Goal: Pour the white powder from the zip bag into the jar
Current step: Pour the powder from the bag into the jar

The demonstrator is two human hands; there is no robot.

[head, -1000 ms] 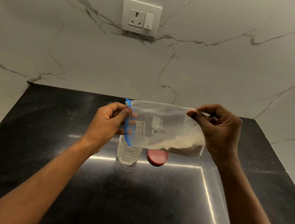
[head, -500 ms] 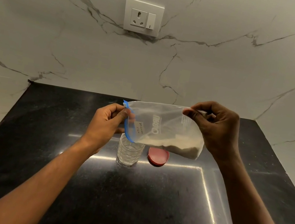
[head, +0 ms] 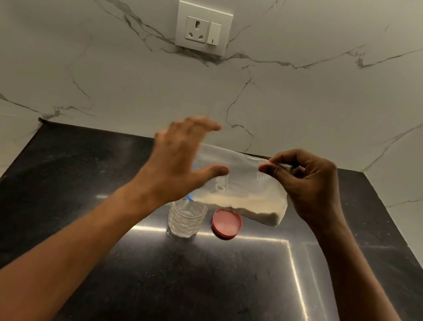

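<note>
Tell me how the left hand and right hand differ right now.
The left hand is spread open and grips nothing, while the right hand pinches the top corner of the zip bag. The left hand looks motion-blurred; the right hand looks sharp. Both hang above the black counter, near the jar.

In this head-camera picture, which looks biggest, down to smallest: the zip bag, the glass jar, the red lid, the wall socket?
1. zip bag
2. wall socket
3 and 4. glass jar and red lid: too alike to rank.
The bag is held nearer the camera, so true sizes may differ.

Red lid, black counter, grey-veined white marble wall.
</note>
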